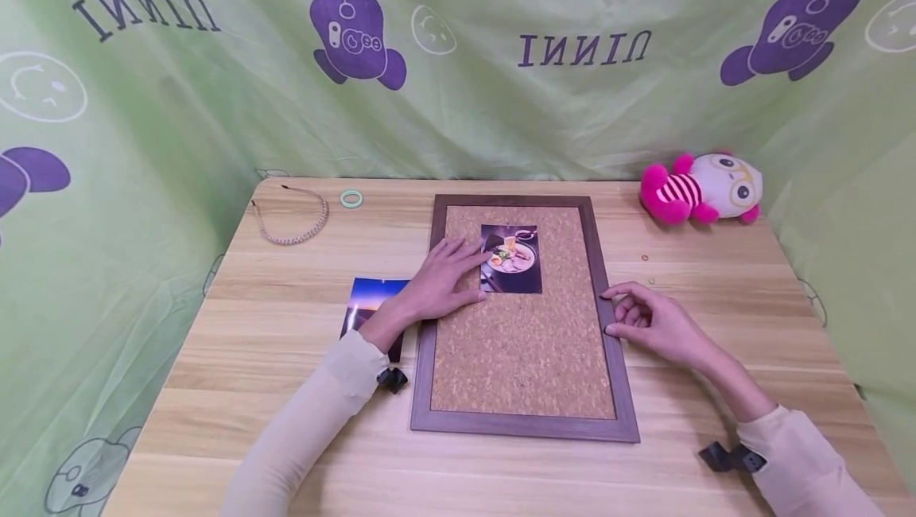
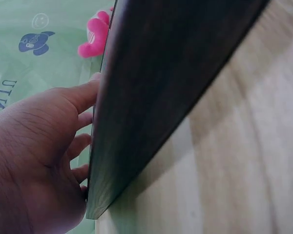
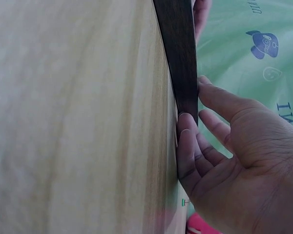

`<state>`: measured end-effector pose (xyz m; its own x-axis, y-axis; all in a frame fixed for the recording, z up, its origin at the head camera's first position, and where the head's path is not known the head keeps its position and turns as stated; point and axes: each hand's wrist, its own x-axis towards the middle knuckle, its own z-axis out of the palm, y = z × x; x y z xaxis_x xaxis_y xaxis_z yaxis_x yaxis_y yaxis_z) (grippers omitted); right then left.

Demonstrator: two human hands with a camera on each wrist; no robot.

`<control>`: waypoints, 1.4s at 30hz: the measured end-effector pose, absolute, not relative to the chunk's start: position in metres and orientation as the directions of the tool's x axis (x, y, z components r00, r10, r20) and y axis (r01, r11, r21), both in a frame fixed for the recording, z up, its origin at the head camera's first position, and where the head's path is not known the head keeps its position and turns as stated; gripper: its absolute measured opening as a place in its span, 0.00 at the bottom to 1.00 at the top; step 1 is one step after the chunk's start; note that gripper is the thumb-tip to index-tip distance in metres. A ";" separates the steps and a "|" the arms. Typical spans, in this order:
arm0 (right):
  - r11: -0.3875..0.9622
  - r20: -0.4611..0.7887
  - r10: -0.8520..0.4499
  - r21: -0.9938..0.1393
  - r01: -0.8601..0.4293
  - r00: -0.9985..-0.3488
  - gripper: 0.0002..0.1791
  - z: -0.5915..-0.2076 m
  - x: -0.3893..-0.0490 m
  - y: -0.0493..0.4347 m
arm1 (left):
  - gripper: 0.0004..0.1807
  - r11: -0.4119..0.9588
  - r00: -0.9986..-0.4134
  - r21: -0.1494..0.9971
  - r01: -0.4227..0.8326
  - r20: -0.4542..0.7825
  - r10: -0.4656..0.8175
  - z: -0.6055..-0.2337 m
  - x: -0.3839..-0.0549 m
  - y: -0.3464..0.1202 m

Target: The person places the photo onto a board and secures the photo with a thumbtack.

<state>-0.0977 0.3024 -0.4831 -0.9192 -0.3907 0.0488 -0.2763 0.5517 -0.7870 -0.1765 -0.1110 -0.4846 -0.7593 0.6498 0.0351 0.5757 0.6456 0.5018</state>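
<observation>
A cork board [image 1: 522, 358] with a dark wooden frame lies on the table. On its upper part sits a photo of a ramen bowl [image 1: 512, 261]. My left hand [image 1: 447, 278] rests across the board's left side with fingers spread, fingertips at the photo's left edge. The left wrist view shows this hand [image 2: 44, 156] over the frame's side [image 2: 136, 97]. At the right side of the frame, my right hand [image 1: 658, 322] has its thumb and index finger on the edge. In the right wrist view, the right hand's [image 3: 239, 151] thumb is above the frame's side [image 3: 183, 63] and curled fingers are below it.
A sunset photo [image 1: 372, 294] lies left of the board, partly under the left forearm. Farther back are a beaded headband [image 1: 293, 240] and a mint-green ring [image 1: 351, 199]. A pink plush toy [image 1: 704, 189] lies at the back right, with two tiny rings [image 1: 645, 258] nearer the right hand.
</observation>
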 end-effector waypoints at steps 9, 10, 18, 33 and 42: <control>0.548 0.050 -0.392 -0.789 -0.277 -0.919 0.28 -0.482 -0.097 0.302 | 0.40 0.620 -0.747 0.522 0.586 0.052 0.662 -0.487 -0.177 -0.111; 0.549 0.051 -0.392 -0.788 -0.278 -0.918 0.28 -0.482 -0.097 0.302 | 0.40 0.620 -0.745 0.516 0.590 0.054 0.665 -0.487 -0.177 -0.111; 0.541 0.058 -0.413 -0.787 -0.296 -0.909 0.28 -0.479 -0.098 0.301 | 0.37 0.630 -0.734 0.473 0.616 0.055 0.676 -0.485 -0.177 -0.110; 0.611 0.152 -0.154 -0.762 -0.215 -0.976 0.18 -0.465 -0.118 0.329 | 0.37 0.637 -0.739 0.459 0.619 0.066 0.670 -0.490 -0.176 -0.111; 0.669 0.080 -0.046 -0.738 -0.090 -0.996 0.15 -0.470 -0.128 0.347 | 0.37 0.641 -0.744 0.454 0.619 0.076 0.664 -0.489 -0.176 -0.111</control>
<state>-0.1285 0.3468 -0.4704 -0.9957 -0.0464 0.0799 -0.0904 0.6691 -0.7377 -0.1756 -0.1105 -0.4893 -0.7438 0.6641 0.0757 0.6188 0.6414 0.4535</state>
